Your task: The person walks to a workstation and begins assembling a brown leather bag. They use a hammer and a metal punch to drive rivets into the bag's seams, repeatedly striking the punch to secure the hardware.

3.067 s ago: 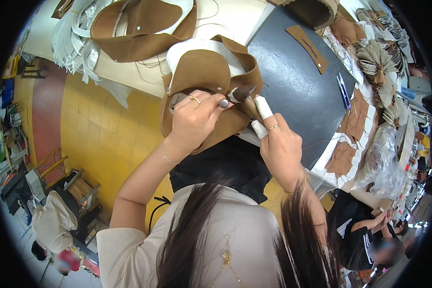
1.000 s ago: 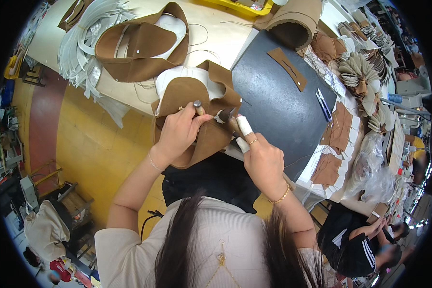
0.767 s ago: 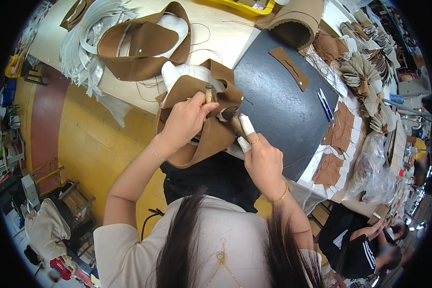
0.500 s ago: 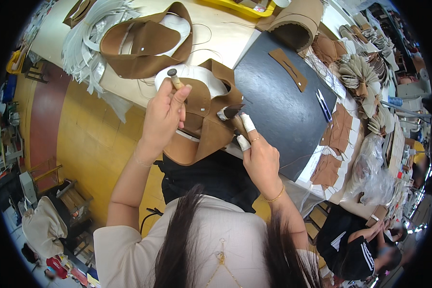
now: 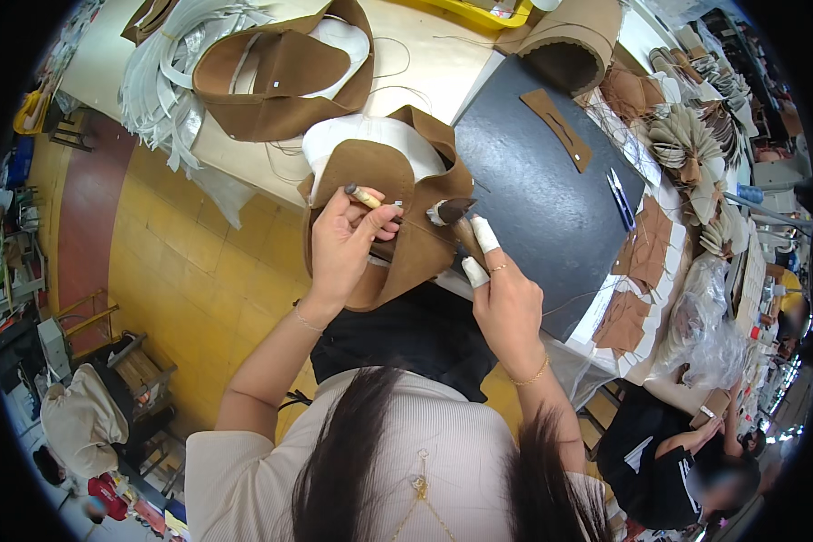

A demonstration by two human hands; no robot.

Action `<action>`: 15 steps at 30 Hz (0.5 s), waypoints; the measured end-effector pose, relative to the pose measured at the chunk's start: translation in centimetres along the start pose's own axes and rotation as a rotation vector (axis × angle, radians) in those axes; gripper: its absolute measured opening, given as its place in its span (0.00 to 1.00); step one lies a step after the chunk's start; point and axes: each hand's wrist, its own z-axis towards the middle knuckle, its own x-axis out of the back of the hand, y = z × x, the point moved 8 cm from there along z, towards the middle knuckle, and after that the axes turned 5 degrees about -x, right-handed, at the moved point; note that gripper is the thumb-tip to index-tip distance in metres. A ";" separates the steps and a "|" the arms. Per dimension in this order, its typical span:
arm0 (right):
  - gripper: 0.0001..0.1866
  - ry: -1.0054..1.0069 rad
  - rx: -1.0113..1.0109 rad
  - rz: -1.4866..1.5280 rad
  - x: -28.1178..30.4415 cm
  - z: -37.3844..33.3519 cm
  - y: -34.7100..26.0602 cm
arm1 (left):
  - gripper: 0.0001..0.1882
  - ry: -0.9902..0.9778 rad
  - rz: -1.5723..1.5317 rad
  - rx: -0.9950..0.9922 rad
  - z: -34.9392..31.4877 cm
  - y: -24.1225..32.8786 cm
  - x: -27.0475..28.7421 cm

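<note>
A brown suede-like piece with a white lining, sewn into an open, folded shape, lies at the table's edge before me. Over its middle, my left hand is closed around a short wooden-handled tool with a dark cap. The tool lies tilted, its dark lower end close to a small white mark on the brown material; whether it touches I cannot tell. At the piece's right side, my right hand grips a hammer by its wooden handle. White wrappings cover two of its fingertips. The dark hammer head rests over the brown material.
A similar brown piece lies farther back beside bundled white strips. On the right are a dark board, a slotted brown strip, thread snips and cut brown pieces. A co-worker sits at lower right.
My left hand has come down and to the right over the brown piece, and its tool has tipped from upright to slanting. My right hand with the hammer has shifted slightly right.
</note>
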 end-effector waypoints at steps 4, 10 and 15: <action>0.27 0.013 -0.001 0.003 1.0 -0.2 0.0 | 0.11 -0.040 0.123 -0.001 -0.1 -0.3 -1.7; 0.21 -0.023 -0.005 -0.066 0.9 -0.4 0.2 | 0.09 -0.071 0.161 -0.015 0.4 0.4 -1.6; 0.18 -0.031 -0.010 -0.099 0.5 -0.4 0.2 | 0.08 -0.025 0.244 -0.154 0.2 1.2 -1.8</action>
